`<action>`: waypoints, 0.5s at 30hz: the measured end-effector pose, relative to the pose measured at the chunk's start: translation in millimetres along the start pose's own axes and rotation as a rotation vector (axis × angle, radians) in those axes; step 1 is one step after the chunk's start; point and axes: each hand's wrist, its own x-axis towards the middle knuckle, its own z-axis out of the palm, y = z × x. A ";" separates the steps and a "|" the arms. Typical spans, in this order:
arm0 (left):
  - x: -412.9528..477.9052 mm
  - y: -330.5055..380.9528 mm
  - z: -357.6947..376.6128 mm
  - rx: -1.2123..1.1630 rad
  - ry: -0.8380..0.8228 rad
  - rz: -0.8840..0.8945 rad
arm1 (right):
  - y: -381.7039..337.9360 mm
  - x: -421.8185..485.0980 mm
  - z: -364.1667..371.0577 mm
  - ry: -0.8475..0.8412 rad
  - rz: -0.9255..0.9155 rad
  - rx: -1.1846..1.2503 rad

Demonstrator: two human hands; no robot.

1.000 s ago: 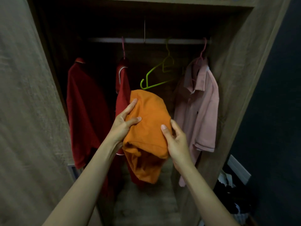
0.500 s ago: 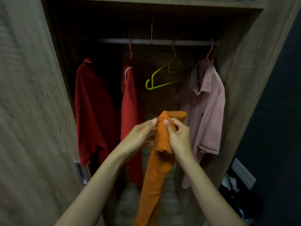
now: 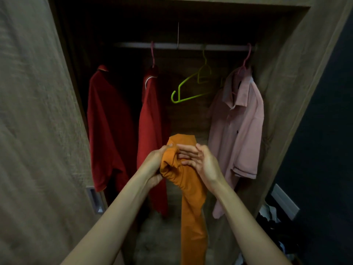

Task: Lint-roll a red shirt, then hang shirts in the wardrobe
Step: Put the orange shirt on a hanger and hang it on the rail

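Note:
An orange shirt (image 3: 193, 203) hangs bunched in front of the open wardrobe, its length trailing down past the bottom of the view. My left hand (image 3: 154, 165) grips its gathered top from the left. My right hand (image 3: 200, 161) holds the same bunch from the right, fingers laid across the cloth. On the rail (image 3: 191, 47) hang two red shirts (image 3: 107, 127) (image 3: 152, 134), an empty green hanger (image 3: 191, 88) and a pink shirt (image 3: 238, 131).
The wardrobe's wooden door (image 3: 38, 131) stands open on the left, with a metal recessed handle (image 3: 95, 199). The right side panel (image 3: 298, 83) borders a dark wall. A heap of clothes (image 3: 275, 222) lies on the floor at lower right.
The orange shirt went from a wide bundle held between both hands to a narrow hanging length. Both hands came together at its top and dropped slightly lower.

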 end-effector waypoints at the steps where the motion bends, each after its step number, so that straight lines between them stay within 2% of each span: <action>1: 2.3 -2.1 0.9 0.014 0.004 0.005 | 1.0 -0.9 -0.3 0.002 -0.012 0.015; 6: 9.1 -10.0 -0.1 -0.011 -0.032 0.003 | 6.3 -8.3 2.6 0.019 -0.049 0.051; 12: 11.3 -14.8 2.0 0.028 -0.099 0.051 | 7.8 -11.1 5.6 0.026 -0.068 -0.099; 15: 28.3 -18.9 -3.6 0.044 -0.040 0.065 | 3.2 -11.5 2.5 0.092 -0.152 -0.203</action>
